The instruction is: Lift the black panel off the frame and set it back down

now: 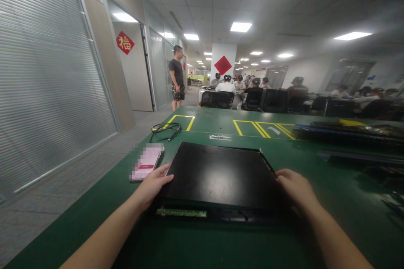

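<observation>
Black panel (221,174), flat, glossy, perhaps a monitor, hands at sides.

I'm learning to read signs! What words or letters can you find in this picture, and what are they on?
"福": gold character on the red diamond sign by the door.
Red diamond sign on the pillar: too blurred to read.
Phone screen beside the left hand: blurred out.
White label on the table: too small to read.
Black panel under both hands: no words.

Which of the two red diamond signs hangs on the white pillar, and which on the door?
The larger red diamond hangs on the white pillar far behind the table. The other red diamond, bearing a gold character, hangs on the door at left.
</observation>
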The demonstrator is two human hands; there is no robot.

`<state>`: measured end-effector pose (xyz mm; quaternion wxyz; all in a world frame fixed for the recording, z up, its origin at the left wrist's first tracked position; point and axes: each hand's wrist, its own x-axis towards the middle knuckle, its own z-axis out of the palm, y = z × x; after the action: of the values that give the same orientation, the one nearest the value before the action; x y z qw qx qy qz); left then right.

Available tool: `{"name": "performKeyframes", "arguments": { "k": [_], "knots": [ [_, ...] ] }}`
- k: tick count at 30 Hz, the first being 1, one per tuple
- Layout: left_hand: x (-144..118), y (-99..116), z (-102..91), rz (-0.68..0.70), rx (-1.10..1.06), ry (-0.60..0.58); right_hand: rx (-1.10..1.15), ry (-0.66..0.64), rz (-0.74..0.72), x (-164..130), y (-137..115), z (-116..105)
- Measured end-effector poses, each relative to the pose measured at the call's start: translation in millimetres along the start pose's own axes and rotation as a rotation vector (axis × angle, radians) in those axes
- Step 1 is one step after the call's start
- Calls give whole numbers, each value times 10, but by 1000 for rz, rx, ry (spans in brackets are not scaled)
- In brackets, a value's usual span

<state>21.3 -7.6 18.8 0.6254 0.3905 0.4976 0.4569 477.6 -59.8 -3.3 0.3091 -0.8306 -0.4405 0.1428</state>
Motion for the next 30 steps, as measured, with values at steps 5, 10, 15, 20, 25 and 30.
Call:
{"name": "performKeyframes", "arguments": {
  "k": [5,10,15,20,25,30],
  "knots": [
    [47,-40,-61,1,-8,-35,-12,-2,-10,-5,-2,4],
    [16,-12,-36,-13,-37,-13,1,-7,-10,0,9,-6],
    [-26,30,19,-32,-77,7,20,-2,-5,7,9,-6],
    [5,12,7,-19,-66,-18,-26,8,-38,25,24,11],
    [22,-11,6,-10,-40,-12,-46,12,-32,49,59,19],
    [15,-13,5,-3,-45,-13,-21,24,-19,42,50,4]
  ]
}}
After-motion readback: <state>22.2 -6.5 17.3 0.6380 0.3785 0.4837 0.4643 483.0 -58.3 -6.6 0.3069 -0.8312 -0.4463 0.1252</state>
